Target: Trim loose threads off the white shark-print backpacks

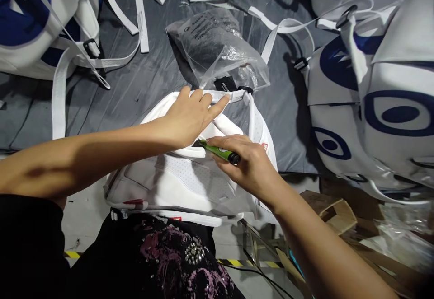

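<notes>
A white backpack (190, 186) lies across the near edge of the table and over my lap, its perforated back panel showing. My left hand (190, 114) is closed on its upper part, several fingers curling over the edge and one finger stretched along the strap. In my right hand (242, 159) is a slim green tool with a black end (220, 153). Its dark tip meets the white fabric just below my left palm, and the working end is partly hidden. Right behind the backpack lies a clear plastic bag (220, 41) with printing.
White backpacks with blue eye designs stand on the right (396, 114) and on the left (23, 19). Loose white straps (59, 95) trail over the grey table cover (111, 95). Below right are a cardboard box (335, 215) and crumpled plastic (403, 240).
</notes>
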`<move>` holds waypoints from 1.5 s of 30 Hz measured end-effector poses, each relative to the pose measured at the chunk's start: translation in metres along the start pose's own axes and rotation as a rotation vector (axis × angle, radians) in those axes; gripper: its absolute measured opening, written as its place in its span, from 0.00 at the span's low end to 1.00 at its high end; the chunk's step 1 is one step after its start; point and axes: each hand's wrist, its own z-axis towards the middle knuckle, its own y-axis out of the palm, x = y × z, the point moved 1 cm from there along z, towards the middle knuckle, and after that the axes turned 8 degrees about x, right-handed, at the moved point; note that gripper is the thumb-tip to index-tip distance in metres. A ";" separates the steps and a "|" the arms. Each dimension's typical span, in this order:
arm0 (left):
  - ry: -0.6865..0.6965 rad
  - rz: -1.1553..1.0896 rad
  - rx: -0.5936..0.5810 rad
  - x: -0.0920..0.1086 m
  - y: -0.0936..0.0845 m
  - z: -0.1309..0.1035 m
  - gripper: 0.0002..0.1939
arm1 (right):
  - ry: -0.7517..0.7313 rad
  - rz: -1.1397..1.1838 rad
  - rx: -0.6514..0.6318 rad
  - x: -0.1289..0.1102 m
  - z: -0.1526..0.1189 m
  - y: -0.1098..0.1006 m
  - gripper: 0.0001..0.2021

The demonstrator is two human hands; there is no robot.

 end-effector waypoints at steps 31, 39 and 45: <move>0.025 0.004 0.036 -0.002 0.005 -0.002 0.44 | 0.027 -0.190 0.098 -0.010 -0.004 0.012 0.08; 0.041 0.048 0.053 -0.004 0.006 -0.003 0.43 | 0.025 -0.166 0.196 -0.009 -0.009 0.021 0.08; 0.036 0.037 0.039 -0.001 0.003 -0.004 0.44 | 0.067 -0.162 0.290 -0.011 -0.013 0.029 0.08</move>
